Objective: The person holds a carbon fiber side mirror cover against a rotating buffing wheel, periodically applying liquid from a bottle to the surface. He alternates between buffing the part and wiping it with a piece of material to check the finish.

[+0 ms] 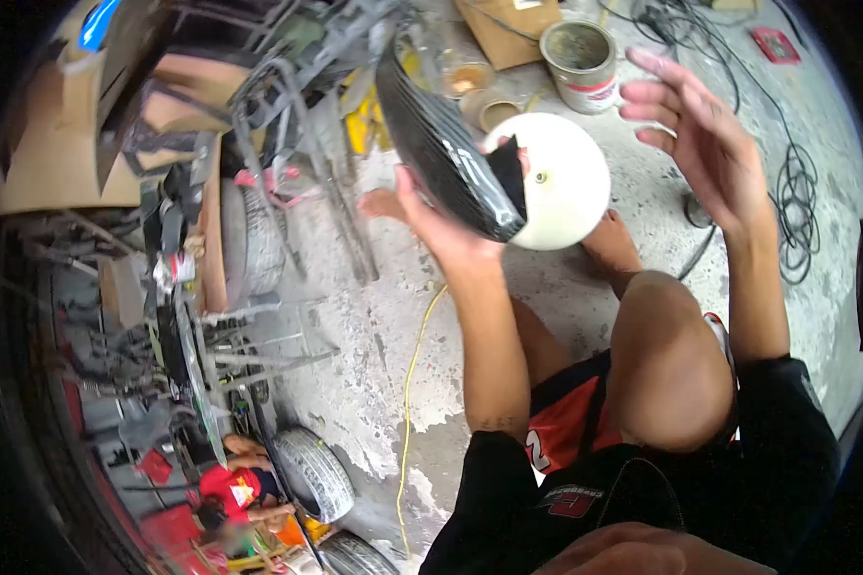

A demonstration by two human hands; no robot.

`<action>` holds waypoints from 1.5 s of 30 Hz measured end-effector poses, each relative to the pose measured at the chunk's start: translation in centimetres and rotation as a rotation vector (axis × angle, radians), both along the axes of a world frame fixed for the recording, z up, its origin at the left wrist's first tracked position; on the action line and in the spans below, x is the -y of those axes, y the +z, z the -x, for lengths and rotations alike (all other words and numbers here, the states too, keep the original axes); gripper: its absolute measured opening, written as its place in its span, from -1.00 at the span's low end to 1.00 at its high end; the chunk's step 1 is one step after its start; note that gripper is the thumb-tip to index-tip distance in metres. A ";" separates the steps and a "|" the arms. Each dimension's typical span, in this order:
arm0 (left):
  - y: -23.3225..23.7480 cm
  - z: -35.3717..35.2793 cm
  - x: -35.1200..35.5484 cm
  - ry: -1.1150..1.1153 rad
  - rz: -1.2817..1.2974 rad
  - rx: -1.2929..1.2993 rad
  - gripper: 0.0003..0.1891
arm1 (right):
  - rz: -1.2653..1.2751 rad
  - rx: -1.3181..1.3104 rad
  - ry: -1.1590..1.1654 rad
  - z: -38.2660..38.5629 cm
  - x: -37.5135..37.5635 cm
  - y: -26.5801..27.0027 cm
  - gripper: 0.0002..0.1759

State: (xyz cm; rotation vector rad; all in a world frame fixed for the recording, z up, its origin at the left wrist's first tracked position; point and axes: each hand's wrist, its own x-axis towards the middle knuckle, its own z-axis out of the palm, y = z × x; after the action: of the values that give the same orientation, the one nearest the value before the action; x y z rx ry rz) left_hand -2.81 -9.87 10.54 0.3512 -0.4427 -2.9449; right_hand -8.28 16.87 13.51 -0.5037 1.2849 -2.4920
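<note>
A black ribbed panel (441, 144) is gripped from below by the left hand (439, 233), below-left of the paint can (579, 65), a white dome (566, 182) against it. The right hand (695, 129) is held open and empty, right of the can. A holding step is judged in hand; a steadying second grip is called for next.

Concrete floor (384, 316) – stained, patchy
On it: paint can (578, 62) w/ cardboard (508, 29) just beside, yellow cable (410, 383), black cable coil (798, 206) at rt, tyre (314, 471) lower lt – bare foot (612, 244) too
</note>
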 end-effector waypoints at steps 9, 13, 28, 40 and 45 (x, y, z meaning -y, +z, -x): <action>2.1 -4.3 -1.1 0.059 -0.068 -0.016 -0.46 | -0.133 -0.108 0.023 -5.6 -0.6 2.8 -0.51; 2.0 -4.1 -1.0 0.086 -0.074 -0.092 -0.45 | -0.179 -0.064 0.020 -5.7 -0.9 2.2 -0.58; -1.5 -3.5 0.2 0.188 0.072 -0.283 -0.28 | -0.313 -0.023 0.056 -4.4 0.4 -0.8 -0.64; -4.1 -0.4 0.7 0.225 1.252 -0.100 -0.22 | -0.494 -0.131 -0.264 1.9 1.4 -7.4 -0.23; -6.3 3.8 -2.4 0.284 2.001 -0.238 -0.23 | -0.312 0.181 -0.221 9.8 4.1 -16.6 -0.29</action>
State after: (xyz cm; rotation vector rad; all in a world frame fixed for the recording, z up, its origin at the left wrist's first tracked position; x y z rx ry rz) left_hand -6.65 -7.46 4.24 -0.2112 -2.3653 -1.0657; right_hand -18.09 12.81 -3.12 -0.0636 1.6889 -2.3706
